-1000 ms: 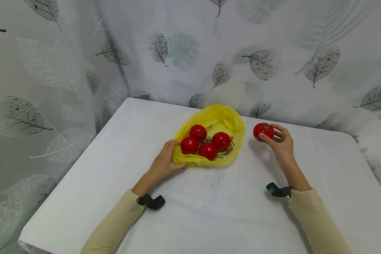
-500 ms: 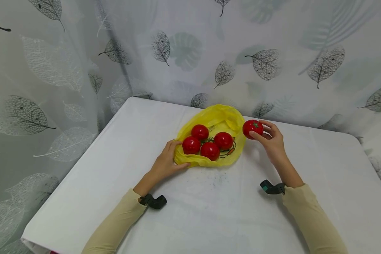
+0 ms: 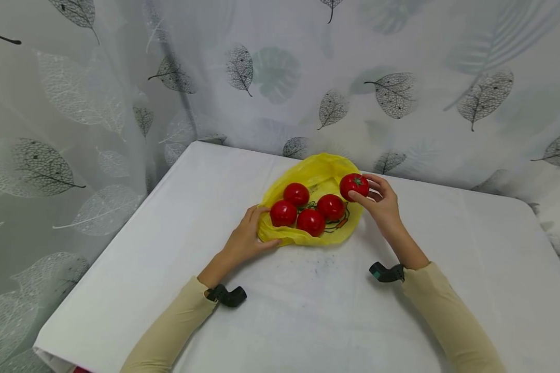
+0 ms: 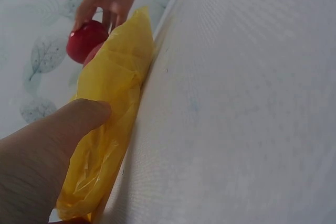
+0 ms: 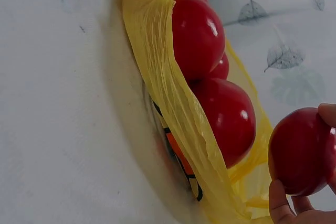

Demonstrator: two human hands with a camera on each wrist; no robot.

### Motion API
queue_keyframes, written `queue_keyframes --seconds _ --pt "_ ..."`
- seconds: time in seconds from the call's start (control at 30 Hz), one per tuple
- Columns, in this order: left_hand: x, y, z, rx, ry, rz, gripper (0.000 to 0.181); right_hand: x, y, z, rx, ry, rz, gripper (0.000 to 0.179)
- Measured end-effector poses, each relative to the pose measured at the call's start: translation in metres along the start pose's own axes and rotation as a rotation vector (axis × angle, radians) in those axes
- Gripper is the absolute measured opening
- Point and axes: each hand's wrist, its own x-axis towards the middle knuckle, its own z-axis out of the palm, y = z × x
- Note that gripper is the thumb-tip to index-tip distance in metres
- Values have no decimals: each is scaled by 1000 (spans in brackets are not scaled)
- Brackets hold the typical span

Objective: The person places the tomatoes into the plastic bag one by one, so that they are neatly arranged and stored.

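Observation:
My right hand [image 3: 383,207] holds a red tomato [image 3: 353,185] between thumb and fingers, green star-shaped calyx showing. It hangs above the right part of an open yellow plastic bag [image 3: 337,165]. Several more tomatoes [image 3: 330,207] lie inside the bag. At the bag's left side, my left hand [image 3: 243,241] grips the edge, thumb along the front and fingers at the rim. In the left wrist view the thumb [image 4: 86,116] presses the yellow film; the other fingers are hidden. The right wrist view shows the held tomato [image 5: 296,150] apart from those in the bag.
Bag and hands are over a table with a white cloth [image 3: 308,311]. A leaf-printed curtain [image 3: 280,103] hangs behind the table and along its left side. A dark camera mount [image 3: 231,296] sits on the left wrist, another [image 3: 385,272] on the right.
The right hand has carried the tomato leftward, from beside the bag to above its right part. The left hand stays on the bag's left edge.

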Motion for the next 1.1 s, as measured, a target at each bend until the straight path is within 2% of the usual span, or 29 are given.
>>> queue_keyframes --seconds 0.1,0.27,0.53,0.7,1.1 --pt "0 0 0 -1 -5 -5 80 4 -1 8 22 -10 -18 66" --pt "0 1 1 0 -13 -13 79 11 0 17 29 -30 6 67" --pt "0 -1 0 25 11 19 79 20 -5 35 -6 -51 17 68" --pt "0 -1 0 20 12 25 80 27 -7 45 -29 -38 51 67" --pt "1 -3 0 22 -7 0 79 43 -1 59 -119 -87 85 67"
